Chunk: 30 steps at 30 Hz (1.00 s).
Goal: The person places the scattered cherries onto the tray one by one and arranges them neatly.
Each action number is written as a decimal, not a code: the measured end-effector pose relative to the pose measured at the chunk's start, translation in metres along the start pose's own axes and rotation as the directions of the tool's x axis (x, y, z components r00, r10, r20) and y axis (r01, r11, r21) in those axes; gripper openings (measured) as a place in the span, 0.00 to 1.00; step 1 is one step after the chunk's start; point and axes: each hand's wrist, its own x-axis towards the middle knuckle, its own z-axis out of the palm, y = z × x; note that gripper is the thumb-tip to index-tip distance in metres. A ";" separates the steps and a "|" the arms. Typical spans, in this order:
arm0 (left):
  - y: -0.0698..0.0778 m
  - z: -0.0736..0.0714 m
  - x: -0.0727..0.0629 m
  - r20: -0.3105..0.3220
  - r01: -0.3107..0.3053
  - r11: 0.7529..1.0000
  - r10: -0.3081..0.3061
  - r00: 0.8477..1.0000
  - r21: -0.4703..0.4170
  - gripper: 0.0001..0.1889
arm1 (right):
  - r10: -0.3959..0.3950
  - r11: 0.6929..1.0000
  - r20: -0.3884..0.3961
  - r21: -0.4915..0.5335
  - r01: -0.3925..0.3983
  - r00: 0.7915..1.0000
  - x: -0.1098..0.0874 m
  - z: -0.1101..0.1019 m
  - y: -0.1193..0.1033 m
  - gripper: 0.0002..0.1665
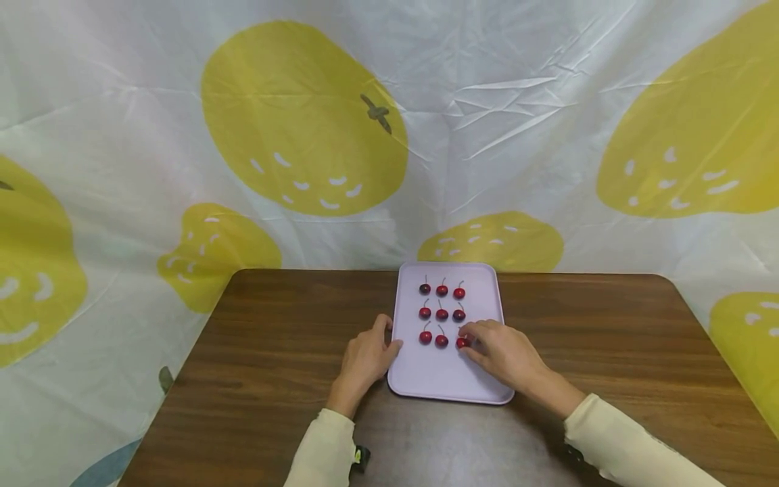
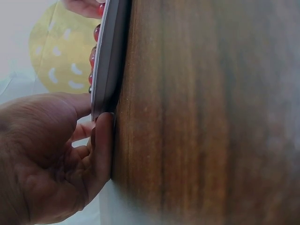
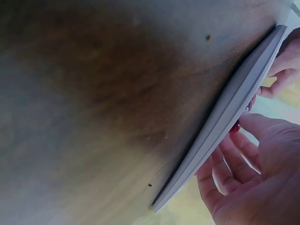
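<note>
A pale lilac tray (image 1: 441, 377) lies on the table, with dark red stemmed cherries (image 1: 441, 314) on it in three rows of three. My left hand (image 1: 367, 355) grips the tray's left edge. In the left wrist view its thumb (image 2: 80, 104) lies at the rim and a finger (image 2: 104, 140) sits low against the side. Over the tray's right edge reaches my right hand (image 1: 510, 353), its thumb and fingertips pinching the nearest-row right cherry (image 1: 462, 343). That cherry is partly hidden by the fingers. The right wrist view shows the thumb (image 3: 258, 124) close against a cherry (image 3: 235, 127).
The brown wooden table (image 1: 292, 331) extends to both sides of the tray. Behind its far edge hangs a white cloth (image 1: 487, 155) printed with big yellow fruit. The tray's far end reaches that edge.
</note>
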 end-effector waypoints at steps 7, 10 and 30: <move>0.000 -0.001 0.000 0.006 0.008 1.000 -0.007 1.000 -0.012 0.20 | 0.015 1.000 -0.006 0.020 -0.015 1.000 -0.001 -0.003 0.001 0.15; 0.000 -0.001 0.000 0.008 0.011 1.000 -0.011 1.000 -0.010 0.20 | 0.027 0.999 -0.009 0.029 -0.027 1.000 -0.001 -0.005 0.003 0.16; -0.007 -0.003 0.002 0.003 -0.013 1.000 0.013 1.000 0.007 0.19 | 0.169 0.986 -0.115 0.030 -0.167 0.979 -0.041 -0.038 0.029 0.15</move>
